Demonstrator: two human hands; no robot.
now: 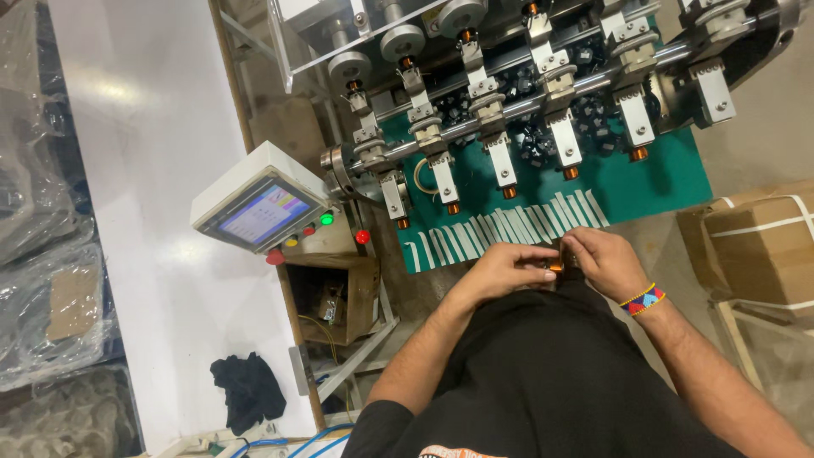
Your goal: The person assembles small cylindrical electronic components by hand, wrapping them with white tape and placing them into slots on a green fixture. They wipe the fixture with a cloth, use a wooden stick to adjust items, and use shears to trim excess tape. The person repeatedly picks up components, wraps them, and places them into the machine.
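Note:
Both hands meet just below the green mat (653, 182) of a winding machine. My left hand (502, 269) and my right hand (600, 259) pinch a small copper-wound coil (555, 265) between their fingertips. A beaded bracelet (643, 299) circles my right wrist. A row of white tape strips (500, 229) is stuck along the mat's near edge, right above my hands. Over them hang several metal spindles with copper coils on their tips (509, 192).
A white control box with a lit touchscreen (259, 212) and red, yellow and green buttons stands at the left. Cardboard boxes (767, 242) sit at the right. A black cloth (248, 390) lies on the floor beside a white panel, with blue cables near it.

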